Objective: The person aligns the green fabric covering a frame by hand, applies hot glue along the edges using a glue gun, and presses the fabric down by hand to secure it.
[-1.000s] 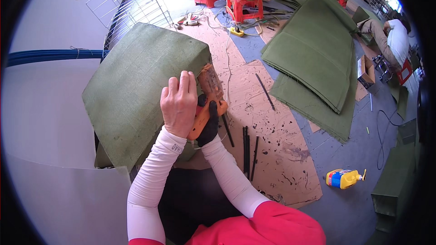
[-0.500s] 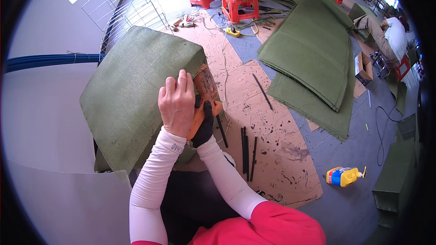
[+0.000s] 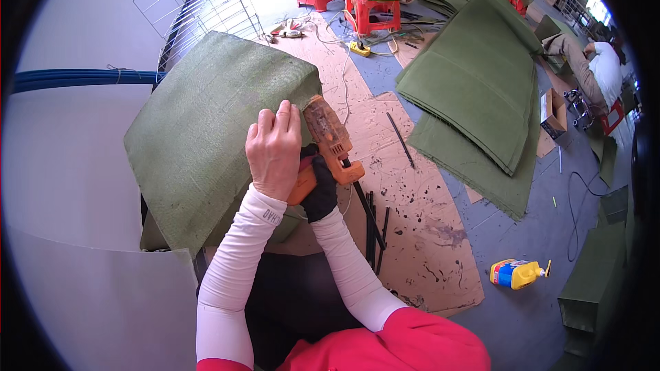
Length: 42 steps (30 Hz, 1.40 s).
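A box-like form covered in green woven fabric [image 3: 206,130] stands tilted in front of me. My left hand [image 3: 273,151], bare with a white sleeve, presses flat on its right edge with fingers together. My right hand [image 3: 317,189], in a black glove, grips the handle of an orange glue gun [image 3: 328,139] whose nozzle points up at the fabric's upper right corner. A dark cord runs down from the gun over the cardboard.
Stained cardboard sheets [image 3: 405,213] cover the floor to my right, with black glue sticks [image 3: 375,223]. Stacked green fabric panels [image 3: 474,89] lie farther right. A yellow bottle [image 3: 517,273] lies on the floor. Red stools [image 3: 368,3] and another person sit at the back; a person [image 3: 591,69] crouches at far right.
The glue gun has swung upward along the fabric's right edge to the upper corner. My left hand stays pressed on the fabric, shifted slightly. The view has tilted a little.
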Motion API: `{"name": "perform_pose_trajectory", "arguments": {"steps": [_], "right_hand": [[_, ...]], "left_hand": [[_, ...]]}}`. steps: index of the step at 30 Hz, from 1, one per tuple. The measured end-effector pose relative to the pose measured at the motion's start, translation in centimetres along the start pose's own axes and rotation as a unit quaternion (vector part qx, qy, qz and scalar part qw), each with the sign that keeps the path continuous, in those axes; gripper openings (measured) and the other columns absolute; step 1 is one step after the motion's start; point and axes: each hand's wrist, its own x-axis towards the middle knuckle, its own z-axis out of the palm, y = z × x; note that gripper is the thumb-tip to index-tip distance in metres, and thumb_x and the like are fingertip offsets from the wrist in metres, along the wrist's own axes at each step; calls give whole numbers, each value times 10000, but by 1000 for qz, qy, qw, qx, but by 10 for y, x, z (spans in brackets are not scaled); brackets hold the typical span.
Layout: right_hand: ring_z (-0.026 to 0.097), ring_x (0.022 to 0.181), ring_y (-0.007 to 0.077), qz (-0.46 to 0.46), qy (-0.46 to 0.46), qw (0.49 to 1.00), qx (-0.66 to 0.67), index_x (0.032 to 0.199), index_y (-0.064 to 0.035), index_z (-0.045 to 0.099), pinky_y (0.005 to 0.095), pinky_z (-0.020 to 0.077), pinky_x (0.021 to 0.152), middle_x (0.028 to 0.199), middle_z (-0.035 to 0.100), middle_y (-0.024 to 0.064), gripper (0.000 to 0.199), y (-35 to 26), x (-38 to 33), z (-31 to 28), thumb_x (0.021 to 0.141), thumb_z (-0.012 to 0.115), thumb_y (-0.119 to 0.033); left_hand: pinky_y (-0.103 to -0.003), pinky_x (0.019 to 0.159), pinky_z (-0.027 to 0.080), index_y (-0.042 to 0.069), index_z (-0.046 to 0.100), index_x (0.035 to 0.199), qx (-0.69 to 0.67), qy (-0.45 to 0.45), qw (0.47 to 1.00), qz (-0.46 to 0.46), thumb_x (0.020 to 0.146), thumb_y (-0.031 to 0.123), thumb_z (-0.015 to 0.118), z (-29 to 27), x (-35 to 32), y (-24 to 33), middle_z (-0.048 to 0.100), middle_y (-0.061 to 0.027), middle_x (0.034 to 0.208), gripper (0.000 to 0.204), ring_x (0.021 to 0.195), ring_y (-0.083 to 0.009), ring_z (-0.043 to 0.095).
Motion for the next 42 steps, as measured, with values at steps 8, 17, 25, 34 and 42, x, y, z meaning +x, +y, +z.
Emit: {"name": "perform_pose_trajectory", "arguments": {"steps": [8, 17, 25, 34, 42], "right_hand": [[587, 1043, 164, -99, -14, 910, -403, 1263, -12, 555, 298, 466, 892, 1122, 630, 65, 332, -6, -31, 5, 944, 584, -100], [607, 883, 114, -6, -26, 835, -550, 1191, -40, 602, 241, 475, 764, 1082, 651, 25, 303, -31, -56, -39, 901, 656, -110], [631, 1018, 205, 59, -173, 781, -598, 1123, -38, 638, 318, 479, 884, 1048, 674, 76, 318, -29, -89, 10, 811, 693, -10], [642, 941, 345, -70, -453, 606, -650, 1074, -61, 620, 446, 488, 833, 1019, 671, 135, 399, -2, -99, 68, 704, 728, -164], [650, 929, 254, -106, -468, 570, -667, 1052, -104, 622, 381, 465, 832, 1043, 678, 55, 372, 14, -99, 58, 702, 728, -172]], "left_hand": [[-329, 814, 519, 16, 660, 1076, 20, -44, 998, -32, 764, 27, 610, -25, -13, -10, 664, -75, 1085, 316, 980, -231, 614], [-373, 847, 529, -2, 662, 1043, 49, -103, 990, -87, 773, 2, 614, -123, -109, -75, 674, -112, 1041, 274, 968, -276, 646], [-341, 702, 505, 3, 671, 975, -133, -157, 957, -204, 831, 24, 634, -175, -133, -121, 675, -121, 908, 150, 824, -280, 649], [-291, 595, 441, -29, 666, 1006, -258, -205, 911, -250, 857, 56, 627, -177, -135, -146, 616, -162, 712, 175, 578, -196, 522], [-306, 669, 485, -18, 671, 1057, -282, -182, 917, -217, 889, 49, 593, -172, -143, -151, 661, -169, 778, 197, 670, -209, 625]]}}
